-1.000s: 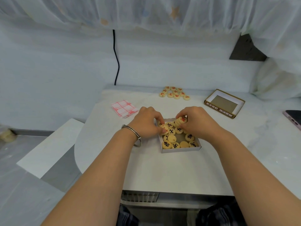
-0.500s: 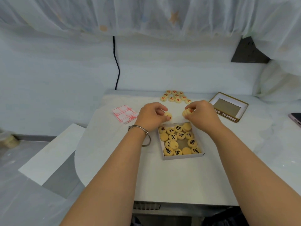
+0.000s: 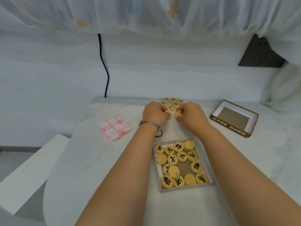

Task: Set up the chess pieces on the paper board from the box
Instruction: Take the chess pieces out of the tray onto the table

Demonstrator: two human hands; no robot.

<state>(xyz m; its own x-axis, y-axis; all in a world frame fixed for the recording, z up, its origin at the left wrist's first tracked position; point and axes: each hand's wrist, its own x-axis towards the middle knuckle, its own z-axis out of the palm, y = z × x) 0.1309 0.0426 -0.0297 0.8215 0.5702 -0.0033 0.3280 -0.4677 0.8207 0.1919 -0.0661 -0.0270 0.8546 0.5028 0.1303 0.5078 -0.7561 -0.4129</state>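
Left of and beyond the open white cardboard box of round tan black-marked pieces lies the folded red-gridded paper board. Straight beyond the box, the left hand and the right hand each pinch a piece in curled fingers, beside the cluster of red-marked pieces. Right of and beyond the box sits the brown-edged cardboard lid.

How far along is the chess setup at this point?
Early. Done: lid off, red pieces heaped at the far edge of the table. In hand: left hand and right hand each pinch a piece beside that heap. Left: black pieces lie in the box, and the paper board is folded, nothing on it.
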